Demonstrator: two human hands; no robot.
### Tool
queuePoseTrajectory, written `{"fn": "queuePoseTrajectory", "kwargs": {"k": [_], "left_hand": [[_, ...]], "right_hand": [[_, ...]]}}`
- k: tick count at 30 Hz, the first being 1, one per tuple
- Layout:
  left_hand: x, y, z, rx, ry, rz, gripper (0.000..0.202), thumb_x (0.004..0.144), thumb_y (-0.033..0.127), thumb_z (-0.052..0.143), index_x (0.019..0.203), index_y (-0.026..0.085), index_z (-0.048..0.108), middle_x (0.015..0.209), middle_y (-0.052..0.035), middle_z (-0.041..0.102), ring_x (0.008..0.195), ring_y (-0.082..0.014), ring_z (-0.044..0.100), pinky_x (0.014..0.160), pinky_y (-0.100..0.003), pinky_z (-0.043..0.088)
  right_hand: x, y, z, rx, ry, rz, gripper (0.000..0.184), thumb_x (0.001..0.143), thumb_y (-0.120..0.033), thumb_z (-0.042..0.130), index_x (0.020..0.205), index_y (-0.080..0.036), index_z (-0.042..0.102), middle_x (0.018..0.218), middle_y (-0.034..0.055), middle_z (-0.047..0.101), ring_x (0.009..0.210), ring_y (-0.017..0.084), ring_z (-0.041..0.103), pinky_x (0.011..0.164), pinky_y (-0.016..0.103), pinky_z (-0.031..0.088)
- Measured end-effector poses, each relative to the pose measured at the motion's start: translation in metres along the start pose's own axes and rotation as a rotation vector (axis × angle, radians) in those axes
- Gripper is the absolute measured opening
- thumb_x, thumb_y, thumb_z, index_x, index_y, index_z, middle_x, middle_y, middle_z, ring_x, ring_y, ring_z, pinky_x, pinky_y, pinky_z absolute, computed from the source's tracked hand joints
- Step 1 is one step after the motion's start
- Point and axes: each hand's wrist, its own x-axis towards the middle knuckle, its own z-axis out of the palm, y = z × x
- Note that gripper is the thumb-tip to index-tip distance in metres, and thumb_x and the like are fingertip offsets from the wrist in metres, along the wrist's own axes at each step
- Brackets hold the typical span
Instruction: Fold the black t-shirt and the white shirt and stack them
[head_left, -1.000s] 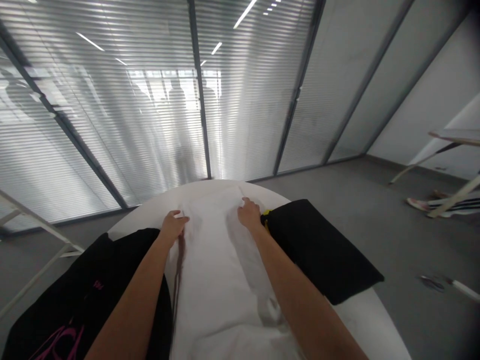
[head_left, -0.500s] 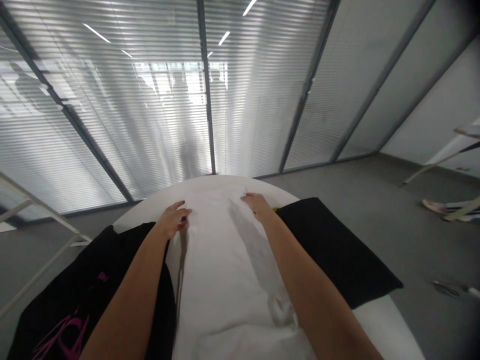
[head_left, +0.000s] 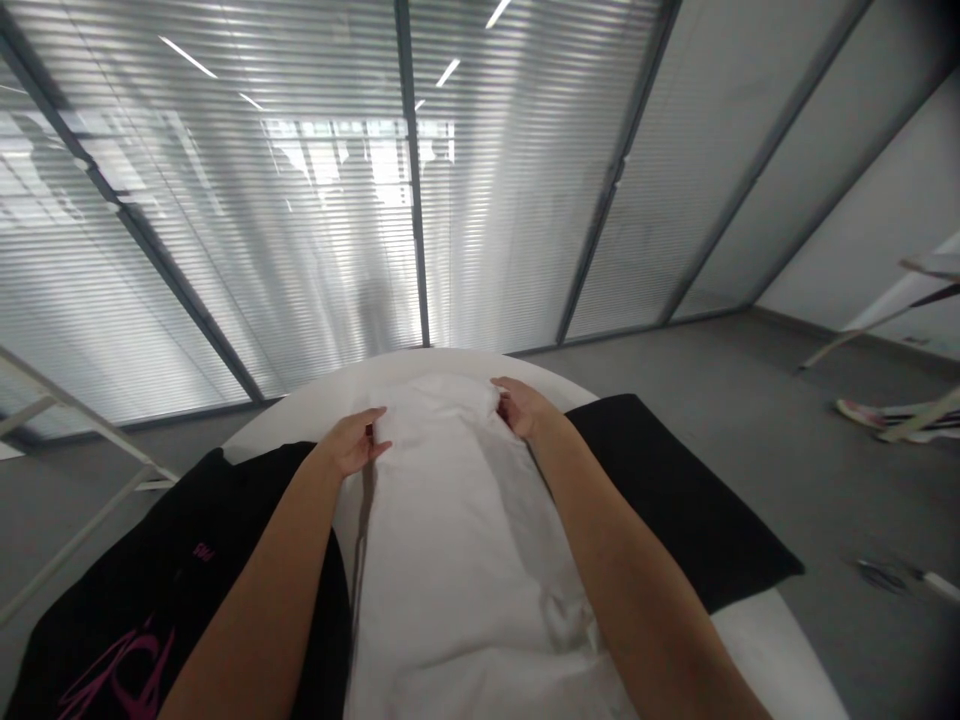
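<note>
A long white folded cloth [head_left: 442, 530], perhaps a garment, lies lengthwise in front of me, softly wrinkled at its far end and bunched near me. My left hand [head_left: 355, 442] is at its far left edge, thumb and fingers closing on the fabric. At the far right corner, my right hand [head_left: 521, 405] has its fingers curled around the cloth's edge. Both hands rest low, near the round white table [head_left: 442, 362] beneath. Left of the cloth, under my left forearm, is a black garment [head_left: 172, 530] with a pink print.
A folded black cloth [head_left: 675, 500] lies on the table's right side. Beyond the table stands a glass partition with blinds [head_left: 495, 220]. A white metal frame [head_left: 82, 410] is at the left. On the right, part of a person's shoe [head_left: 862, 415] shows on the grey floor [head_left: 750, 400].
My left hand has moved slightly right onto the cloth's edge. My right hand has shifted a little right and its fingers have curled around the corner. The far end has wrinkled slightly.
</note>
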Motion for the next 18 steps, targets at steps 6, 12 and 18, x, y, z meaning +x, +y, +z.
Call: {"fn": "queuePoseTrajectory", "kwargs": {"k": [6, 12, 18], "left_hand": [[-0.011, 0.005, 0.004, 0.043, -0.205, 0.143, 0.033, 0.079, 0.019, 0.069, 0.109, 0.025, 0.059, 0.077, 0.0027, 0.061, 0.053, -0.0092, 0.059, 0.039, -0.019, 0.053], [-0.014, 0.008, 0.004, 0.06, -0.27, 0.217, 0.035, 0.082, 0.024, 0.066, 0.116, 0.024, 0.059, 0.082, -0.0002, 0.063, 0.056, -0.0119, 0.062, 0.038, -0.027, 0.057], [-0.017, 0.013, 0.002, 0.064, -0.299, 0.267, 0.043, 0.082, 0.023, 0.066, 0.124, 0.024, 0.056, 0.094, -0.0044, 0.066, 0.063, -0.0143, 0.065, 0.042, -0.029, 0.059]], "right_hand": [[-0.002, -0.002, 0.005, 0.074, -0.057, 0.078, 0.016, 0.082, -0.028, 0.057, 0.091, -0.018, 0.066, 0.083, 0.0059, 0.072, 0.074, 0.019, 0.067, 0.067, 0.03, 0.054], [0.002, -0.01, -0.01, -0.309, 0.222, -0.454, 0.033, 0.086, -0.023, 0.051, 0.116, -0.022, 0.065, 0.109, 0.0061, 0.069, 0.102, 0.022, 0.062, 0.093, 0.036, 0.046], [-0.003, -0.019, -0.026, -0.191, 0.269, -0.439, 0.034, 0.089, -0.031, 0.052, 0.121, -0.023, 0.061, 0.092, 0.0041, 0.064, 0.088, 0.021, 0.06, 0.084, 0.043, 0.055]]}}
